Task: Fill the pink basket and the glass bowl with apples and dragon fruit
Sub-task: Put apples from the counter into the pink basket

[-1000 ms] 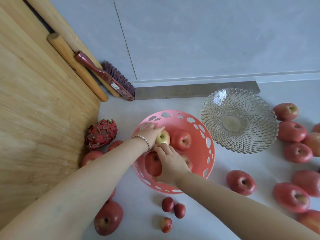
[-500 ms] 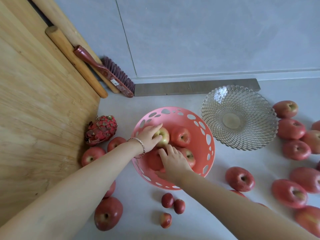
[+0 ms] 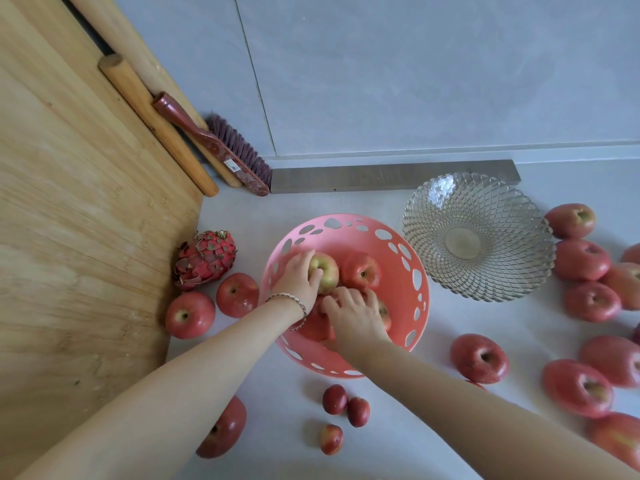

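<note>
The pink basket (image 3: 412, 271) stands on the floor in the middle and holds several apples. My left hand (image 3: 298, 277) is inside it, fingers curled around a yellow-green apple (image 3: 329, 271). My right hand (image 3: 353, 315) lies over a red apple (image 3: 317, 325) low in the basket, fingers spread across it and touching a neighbouring apple (image 3: 383, 311). Another red apple (image 3: 362, 271) sits at the basket's far side. The glass bowl (image 3: 512, 209) to the right has nothing in it. A dragon fruit (image 3: 206, 258) lies left of the basket.
Two red apples (image 3: 237, 294) (image 3: 188, 315) lie by the dragon fruit, several more at the right (image 3: 479, 358), and small ones (image 3: 335, 399) in front. A wooden board (image 3: 69, 237), wooden poles (image 3: 156, 123) and a brush (image 3: 214, 143) stand at the left.
My left hand has closed further onto the yellow-green apple. My right hand has slid a little to the right over the red apples in the basket.
</note>
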